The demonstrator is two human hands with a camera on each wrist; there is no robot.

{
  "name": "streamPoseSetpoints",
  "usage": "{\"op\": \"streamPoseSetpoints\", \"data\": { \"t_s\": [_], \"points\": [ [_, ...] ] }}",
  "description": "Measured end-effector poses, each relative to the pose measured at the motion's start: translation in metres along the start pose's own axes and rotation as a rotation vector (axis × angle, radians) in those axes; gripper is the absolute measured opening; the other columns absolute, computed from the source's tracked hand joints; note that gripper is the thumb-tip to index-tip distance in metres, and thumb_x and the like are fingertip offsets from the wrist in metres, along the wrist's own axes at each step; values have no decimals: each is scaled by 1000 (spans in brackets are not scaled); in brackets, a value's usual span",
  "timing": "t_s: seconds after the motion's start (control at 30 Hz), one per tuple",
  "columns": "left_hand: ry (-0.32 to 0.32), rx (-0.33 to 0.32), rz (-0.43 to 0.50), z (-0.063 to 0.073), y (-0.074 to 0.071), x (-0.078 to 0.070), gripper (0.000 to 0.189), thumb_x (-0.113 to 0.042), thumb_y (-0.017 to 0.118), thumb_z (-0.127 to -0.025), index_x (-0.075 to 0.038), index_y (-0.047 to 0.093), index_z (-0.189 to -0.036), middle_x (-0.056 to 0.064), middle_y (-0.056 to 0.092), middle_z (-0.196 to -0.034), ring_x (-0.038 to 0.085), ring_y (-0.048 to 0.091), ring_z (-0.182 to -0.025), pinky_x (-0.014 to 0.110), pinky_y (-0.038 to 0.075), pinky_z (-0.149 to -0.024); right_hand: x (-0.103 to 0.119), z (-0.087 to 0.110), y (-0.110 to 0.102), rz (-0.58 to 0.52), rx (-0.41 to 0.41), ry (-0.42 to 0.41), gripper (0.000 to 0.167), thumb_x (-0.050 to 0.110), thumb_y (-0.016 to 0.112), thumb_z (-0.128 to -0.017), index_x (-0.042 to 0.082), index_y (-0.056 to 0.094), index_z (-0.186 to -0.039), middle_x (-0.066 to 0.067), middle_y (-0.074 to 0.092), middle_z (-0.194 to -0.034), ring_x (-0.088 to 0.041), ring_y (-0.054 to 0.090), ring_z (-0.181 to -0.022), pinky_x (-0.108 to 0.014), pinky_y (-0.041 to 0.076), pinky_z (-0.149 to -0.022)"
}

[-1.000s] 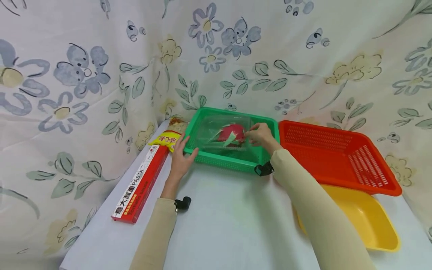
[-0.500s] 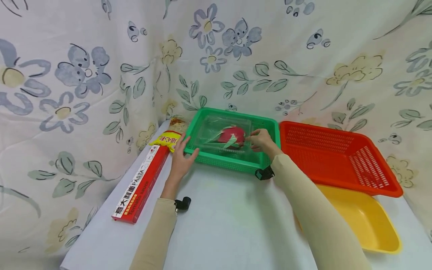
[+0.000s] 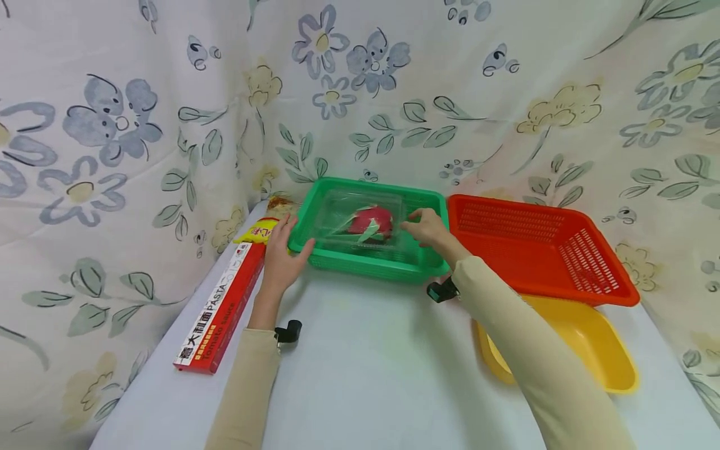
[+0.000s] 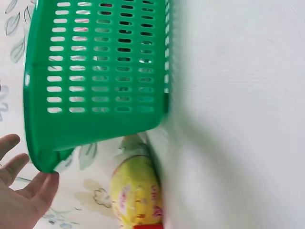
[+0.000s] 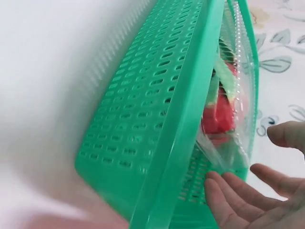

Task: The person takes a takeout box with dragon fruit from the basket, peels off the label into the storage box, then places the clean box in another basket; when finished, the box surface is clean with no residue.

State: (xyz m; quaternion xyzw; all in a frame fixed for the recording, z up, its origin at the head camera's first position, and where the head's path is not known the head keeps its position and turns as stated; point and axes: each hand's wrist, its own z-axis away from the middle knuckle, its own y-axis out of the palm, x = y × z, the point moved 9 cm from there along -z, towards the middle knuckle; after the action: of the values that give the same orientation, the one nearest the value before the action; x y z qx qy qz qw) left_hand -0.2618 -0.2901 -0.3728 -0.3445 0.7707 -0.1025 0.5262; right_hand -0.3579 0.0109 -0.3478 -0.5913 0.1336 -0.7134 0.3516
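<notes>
Inside the green basket (image 3: 365,265) lies a clear plastic box (image 3: 332,219), its lid closed over a dragon fruit (image 3: 371,222) with pink skin and green scales. My right hand (image 3: 430,230) hovers over the basket's right part, just beside the box, thumb and fingers apart and holding nothing. In the right wrist view, its fingertips (image 5: 214,179) are near the end of the box. At the basket's front left corner, my left hand (image 3: 283,257) has spread fingers, and a fingertip touches the rim in the left wrist view.
A yellow food bag (image 3: 260,231) and a long red pasta box (image 3: 222,306) lie along the table's left side. To the right stand a red-orange basket (image 3: 506,250) and a yellow tub (image 3: 585,337), partly behind my right forearm. A floral curtain (image 3: 394,81) hangs close behind.
The plastic box has come down and settled in the green basket. My right hand has let go of it and moved slightly away. The head view has shifted; my left hand stays at the corner.
</notes>
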Motion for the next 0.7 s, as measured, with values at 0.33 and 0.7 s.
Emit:
{"op": "streamPoseSetpoints", "data": {
  "t_s": [0.33,0.7],
  "points": [
    [116,26,-209,-4,-6,-32,66,-38,62,-93,-5,43,-148,15,32,-156,37,30,-139,60,30,-109,17,22,-10,89,-56,-146,50,27,57,-99,1,46,-140,-24,53,-134,-38,53,-120,-51,47,-98],
    [314,172,-358,-9,13,-67,67,-39,61,-95,-4,42,-148,18,34,-155,41,31,-140,57,25,-114,19,48,-25,236,-157,-387,46,21,58,-98,-2,50,-138,-24,54,-135,-40,53,-121,-53,47,-97]
  ]
}}
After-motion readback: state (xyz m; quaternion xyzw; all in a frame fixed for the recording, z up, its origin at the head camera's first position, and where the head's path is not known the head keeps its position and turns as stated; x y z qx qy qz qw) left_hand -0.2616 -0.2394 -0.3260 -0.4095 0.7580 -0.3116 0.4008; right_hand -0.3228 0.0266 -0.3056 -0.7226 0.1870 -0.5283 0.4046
